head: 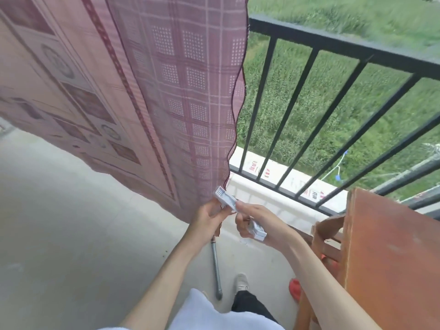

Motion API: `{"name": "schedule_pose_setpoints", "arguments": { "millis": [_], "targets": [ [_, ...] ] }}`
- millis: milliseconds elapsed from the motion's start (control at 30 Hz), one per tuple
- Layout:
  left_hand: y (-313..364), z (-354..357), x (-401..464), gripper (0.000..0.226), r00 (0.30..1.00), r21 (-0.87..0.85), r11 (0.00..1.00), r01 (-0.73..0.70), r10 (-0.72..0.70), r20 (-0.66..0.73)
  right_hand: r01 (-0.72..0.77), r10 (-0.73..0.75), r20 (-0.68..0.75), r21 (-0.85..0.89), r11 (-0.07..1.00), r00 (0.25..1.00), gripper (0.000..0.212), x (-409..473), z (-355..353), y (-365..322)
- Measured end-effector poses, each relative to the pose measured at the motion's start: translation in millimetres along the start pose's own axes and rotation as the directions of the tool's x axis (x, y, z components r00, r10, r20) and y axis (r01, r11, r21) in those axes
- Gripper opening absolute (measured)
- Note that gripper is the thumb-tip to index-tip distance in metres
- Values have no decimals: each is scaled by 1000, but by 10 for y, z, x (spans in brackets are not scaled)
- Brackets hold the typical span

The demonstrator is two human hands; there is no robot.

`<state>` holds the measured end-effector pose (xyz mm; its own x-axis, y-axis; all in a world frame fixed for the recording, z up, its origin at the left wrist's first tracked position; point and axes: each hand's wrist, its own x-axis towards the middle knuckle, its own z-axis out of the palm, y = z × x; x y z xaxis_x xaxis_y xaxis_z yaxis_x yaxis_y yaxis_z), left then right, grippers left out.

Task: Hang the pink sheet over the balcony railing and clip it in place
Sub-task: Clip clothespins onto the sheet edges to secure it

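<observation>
A: Pink patterned sheet (147, 96), thin fabric with checks and a dotted maroon stripe — it's up already, draped from somewhere above the frame and hanging down to near the concrete balcony floor (59, 222). Its scalloped right edge runs beside the black metal balcony railing (333, 44).

B: Over the railing, then?

A: Can't tell. The top of the sheet is out of frame, so whatever it hangs from is hidden. The top rail to the right of it is bare.

B: Any clips on it?

A: None visible on fabric or rail. Clips are in the hands. Left hand (209, 216) is curled round one end of a white plastic clothes peg (225, 200), low down, just beside the sheet's bottom corner. Right hand (254, 222) pinches the other end of that peg with its fingertips and grips a second white peg (257, 231) in the palm.

B: So both hands are closed on pegs.

A: Yes, both gripping, neither free.

B: Progress?

A: Hanging looks mostly done; clipping not begun, judging by how things lie. Left to do: separate or pass a peg, reach the top edge, clamp it.

B: Anything else?

A: Grey metal pole (217, 270) lying on the floor under the hands; worn reddish-brown wooden board (392, 258) at the right edge of the balcony; green grass (333, 103) beyond the bars.
</observation>
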<state>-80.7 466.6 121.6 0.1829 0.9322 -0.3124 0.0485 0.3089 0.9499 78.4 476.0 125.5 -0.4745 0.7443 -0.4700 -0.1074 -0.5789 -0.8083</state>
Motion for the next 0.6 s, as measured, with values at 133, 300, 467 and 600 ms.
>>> {"name": "schedule_pose_setpoints", "arguments": {
  "millis": [133,300,467,600],
  "targets": [
    [41,115,112,26,954,125,984,-130,158,-254,21,-37,-145,-106,994,989,48,69,-225,-201],
    [232,308,285,24,725,372,901,-223,408,-555,184,-199,-386,-74,980,901,40,186,-441,-591],
    [727,444,463,22,497,531,778,-335,625,-602,364,-424,-297,-239,900,855,35,301,-311,-1265],
    [1075,496,557,22,398,556,750,-359,662,-635,451,-530,-111,-399,799,841,42,388,-162,-1581]
  ]
}}
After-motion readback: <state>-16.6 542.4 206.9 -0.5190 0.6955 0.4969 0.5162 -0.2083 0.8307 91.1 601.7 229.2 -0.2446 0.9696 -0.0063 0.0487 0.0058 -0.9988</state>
